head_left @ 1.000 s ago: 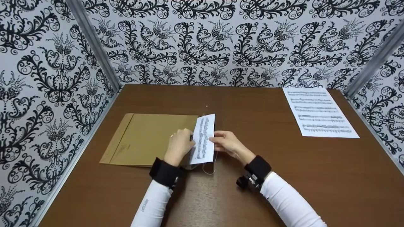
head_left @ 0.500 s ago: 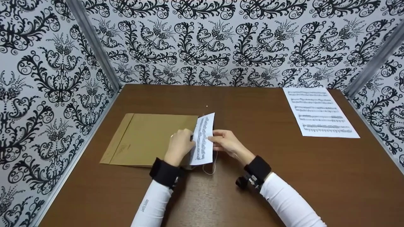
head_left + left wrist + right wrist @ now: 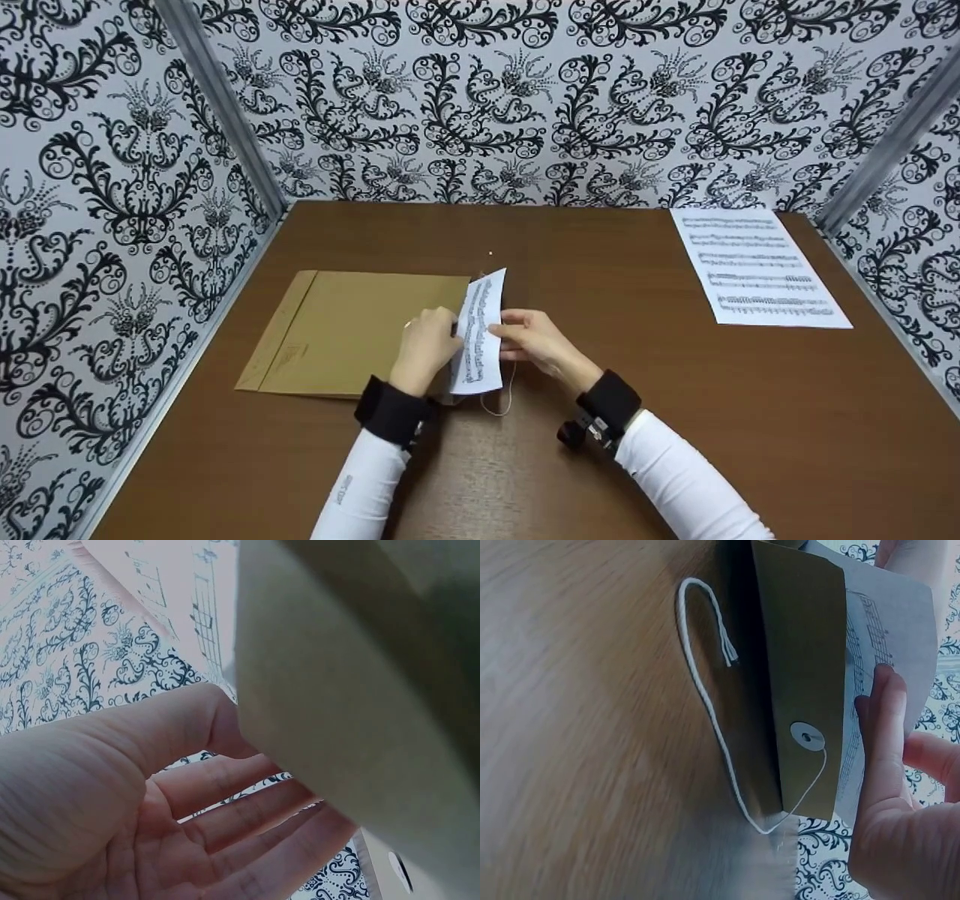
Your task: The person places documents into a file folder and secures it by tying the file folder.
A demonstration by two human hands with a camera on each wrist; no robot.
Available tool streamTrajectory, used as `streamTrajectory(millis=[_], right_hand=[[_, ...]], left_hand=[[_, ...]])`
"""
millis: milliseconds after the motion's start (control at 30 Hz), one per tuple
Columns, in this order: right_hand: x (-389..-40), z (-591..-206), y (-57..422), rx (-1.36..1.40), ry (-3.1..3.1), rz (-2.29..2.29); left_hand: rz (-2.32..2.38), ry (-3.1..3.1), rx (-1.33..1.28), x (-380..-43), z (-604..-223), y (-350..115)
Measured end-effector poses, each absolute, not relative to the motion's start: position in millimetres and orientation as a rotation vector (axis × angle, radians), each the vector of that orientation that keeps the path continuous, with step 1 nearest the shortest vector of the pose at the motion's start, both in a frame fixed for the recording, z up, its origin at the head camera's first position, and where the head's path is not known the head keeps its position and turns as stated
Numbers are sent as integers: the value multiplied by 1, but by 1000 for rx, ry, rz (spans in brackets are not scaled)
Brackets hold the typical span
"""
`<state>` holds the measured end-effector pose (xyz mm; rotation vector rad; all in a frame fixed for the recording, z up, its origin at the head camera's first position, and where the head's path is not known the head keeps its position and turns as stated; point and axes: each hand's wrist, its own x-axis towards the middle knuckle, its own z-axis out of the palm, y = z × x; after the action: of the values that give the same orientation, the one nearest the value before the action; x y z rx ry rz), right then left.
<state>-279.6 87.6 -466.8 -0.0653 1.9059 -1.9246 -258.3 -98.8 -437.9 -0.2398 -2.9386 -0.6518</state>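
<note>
A brown string-tie envelope (image 3: pixel 367 322) lies on the table with its mouth toward the right. My left hand (image 3: pixel 429 341) grips the envelope at the mouth; in the left wrist view, thumb and fingers meet its brown edge (image 3: pixel 330 697). Part of a sheet of music (image 3: pixel 480 334) sticks out of the opening, slightly bowed, while the rest is hidden inside. By its right edge my right hand (image 3: pixel 541 341) pinches that sheet, thumb on the printed face. Below it, in the right wrist view, shows the flap (image 3: pixel 802 652) with a round white button (image 3: pixel 808 736) and a white string (image 3: pixel 712 712).
Another sheet of music (image 3: pixel 765 270) lies flat at the back right of the brown table (image 3: pixel 600 262). Patterned walls (image 3: pixel 495 97) enclose the table at the back and sides. The string's loop rests on the wood near the envelope's mouth.
My right hand has shifted slightly left along with the sheet, so a little less of it shows outside the envelope, and it bows more. The left hand has stayed in place.
</note>
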Motion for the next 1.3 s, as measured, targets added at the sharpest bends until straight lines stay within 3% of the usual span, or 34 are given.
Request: streamTrajectory(millis=[1300], right_hand=[[-279, -485, 76, 140, 1900, -2005]], left_hand=[[-677, -2947, -202, -256, -434, -99]])
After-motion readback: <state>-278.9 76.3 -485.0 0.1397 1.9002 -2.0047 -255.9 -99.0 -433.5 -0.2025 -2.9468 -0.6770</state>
